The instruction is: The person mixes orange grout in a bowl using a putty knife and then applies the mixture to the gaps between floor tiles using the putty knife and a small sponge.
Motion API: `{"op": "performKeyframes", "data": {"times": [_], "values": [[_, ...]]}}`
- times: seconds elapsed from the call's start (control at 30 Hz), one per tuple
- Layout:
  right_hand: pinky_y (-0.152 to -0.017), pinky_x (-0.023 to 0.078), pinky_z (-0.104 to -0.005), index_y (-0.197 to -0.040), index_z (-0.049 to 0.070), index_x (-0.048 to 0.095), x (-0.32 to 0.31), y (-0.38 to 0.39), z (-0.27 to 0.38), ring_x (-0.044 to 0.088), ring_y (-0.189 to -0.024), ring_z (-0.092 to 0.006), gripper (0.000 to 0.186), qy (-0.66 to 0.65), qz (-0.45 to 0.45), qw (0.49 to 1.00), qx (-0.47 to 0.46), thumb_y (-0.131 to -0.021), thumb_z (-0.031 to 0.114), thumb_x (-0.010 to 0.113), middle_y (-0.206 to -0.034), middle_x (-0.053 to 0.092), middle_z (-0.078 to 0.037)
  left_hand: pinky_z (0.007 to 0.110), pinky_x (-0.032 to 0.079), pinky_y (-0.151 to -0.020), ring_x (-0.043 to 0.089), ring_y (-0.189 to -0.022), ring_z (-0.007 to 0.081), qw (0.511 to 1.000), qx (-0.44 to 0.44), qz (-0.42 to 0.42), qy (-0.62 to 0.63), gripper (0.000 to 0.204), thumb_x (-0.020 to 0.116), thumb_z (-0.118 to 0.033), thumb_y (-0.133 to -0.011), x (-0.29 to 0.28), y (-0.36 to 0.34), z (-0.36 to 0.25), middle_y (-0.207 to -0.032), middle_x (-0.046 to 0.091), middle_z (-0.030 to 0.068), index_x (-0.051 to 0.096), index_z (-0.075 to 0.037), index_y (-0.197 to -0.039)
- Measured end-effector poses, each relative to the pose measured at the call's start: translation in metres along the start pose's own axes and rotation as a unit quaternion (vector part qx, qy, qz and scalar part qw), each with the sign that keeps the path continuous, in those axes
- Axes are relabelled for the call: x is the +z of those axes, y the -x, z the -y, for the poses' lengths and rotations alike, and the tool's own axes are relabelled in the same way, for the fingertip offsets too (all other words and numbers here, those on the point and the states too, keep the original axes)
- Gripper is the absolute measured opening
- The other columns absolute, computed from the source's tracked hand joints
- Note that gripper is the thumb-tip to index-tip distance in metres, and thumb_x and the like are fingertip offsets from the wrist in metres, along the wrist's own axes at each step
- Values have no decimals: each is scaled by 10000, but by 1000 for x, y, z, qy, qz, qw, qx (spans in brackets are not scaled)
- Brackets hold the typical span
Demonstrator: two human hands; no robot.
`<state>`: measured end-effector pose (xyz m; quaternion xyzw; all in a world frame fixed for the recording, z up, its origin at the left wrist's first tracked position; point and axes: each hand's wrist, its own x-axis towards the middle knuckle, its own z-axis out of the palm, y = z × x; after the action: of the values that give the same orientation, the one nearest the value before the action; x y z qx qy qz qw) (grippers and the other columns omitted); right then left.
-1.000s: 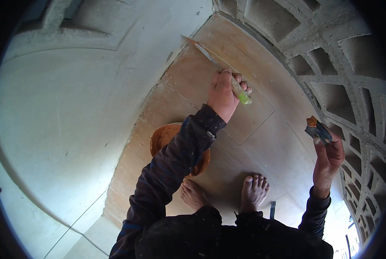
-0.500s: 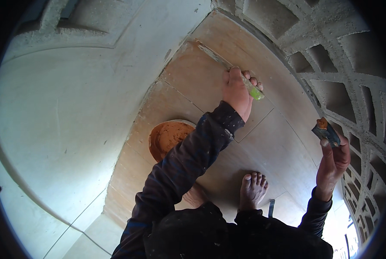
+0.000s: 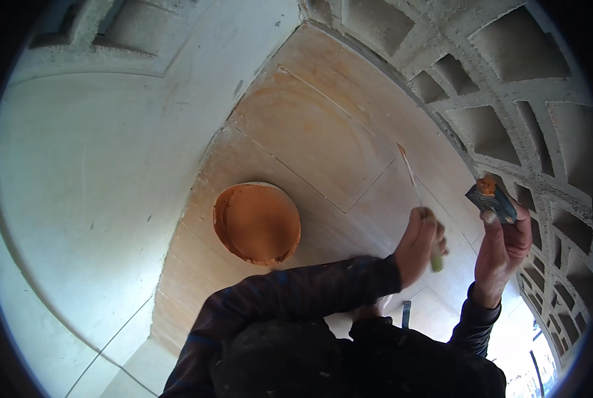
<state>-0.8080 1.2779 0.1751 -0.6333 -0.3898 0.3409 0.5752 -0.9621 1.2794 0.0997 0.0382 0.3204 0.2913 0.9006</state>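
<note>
My left hand (image 3: 414, 249) is closed round the green handle of a narrow putty knife (image 3: 407, 166), whose thin blade points away over the floor tiles and carries orange-brown paste at its tip. On the right, my right hand (image 3: 499, 255) pinches a small dark ridged plate (image 3: 502, 207) between thumb and fingers. A lump of orange-brown paste (image 3: 487, 185) sits on the plate's far edge. Left of centre stands a round bucket (image 3: 217, 235) holding the same paste, its middle blurred. Both hands are apart from it.
Tan tiles (image 3: 336, 166) with dark joint lines cover the floor. A pale wall (image 3: 104, 172) runs along the left and a pierced concrete block wall (image 3: 472, 99) along the right. A small dark strip (image 3: 406, 314) lies near my foot, which my left arm mostly hides.
My left hand has swung back and to the right with the putty knife, away from the far tile joint toward my right hand. The bucket is now uncovered. My right hand has barely moved.
</note>
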Motion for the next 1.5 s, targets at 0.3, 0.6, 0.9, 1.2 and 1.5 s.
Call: {"op": "performKeyframes", "data": {"times": [0.3,0.6,0.9,1.2,1.5], "values": [[-919,547,-353,-1242,47,714,110,-72,-16,700,-1022,-241,390,167,190,958,-134,-886,-109,681,-1207,729,-158,369,503,-777,584,-842,213,709,169,-138,-671,348,498,-147,-1082,-103,150,-126,-972,570,103,507,-10,-1402],[-946,531,-463,-1200,97,735,267,-191,-70,651,-1089,-373,340,269,276,836,-391,-885,-12,669,-1118,720,-153,486,547,-835,645,-1000,399,489,154,-366,-777,472,673,-24,-892,-152,252,-152,-1102,613,182,606,-21,-1358],[-949,551,-432,-1225,76,730,284,-211,-92,651,-1120,-343,361,308,339,785,-417,-885,-39,689,-1160,729,-144,433,564,-812,658,-1016,358,556,175,-423,-694,414,742,-12,-877,-165,242,-148,-1103,617,139,647,-73,-1275],[-877,548,-463,-1199,71,717,277,-220,-78,668,-1036,-396,335,368,352,783,-357,-890,-56,687,-1111,719,-162,436,573,-814,681,-1002,369,543,178,-400,-716,349,748,48,-850,-176,246,-164,-1107,648,137,652,-63,-1167],[-1042,475,-466,-1209,58,729,287,-236,-74,631,-1170,-387,323,324,419,742,-411,-915,176,661,-1191,727,-188,420,594,-811,691,-999,360,561,187,-407,-696,337,745,57,-852,-179,244,-162,-1126,656,138,658,-50,-1160]]}}
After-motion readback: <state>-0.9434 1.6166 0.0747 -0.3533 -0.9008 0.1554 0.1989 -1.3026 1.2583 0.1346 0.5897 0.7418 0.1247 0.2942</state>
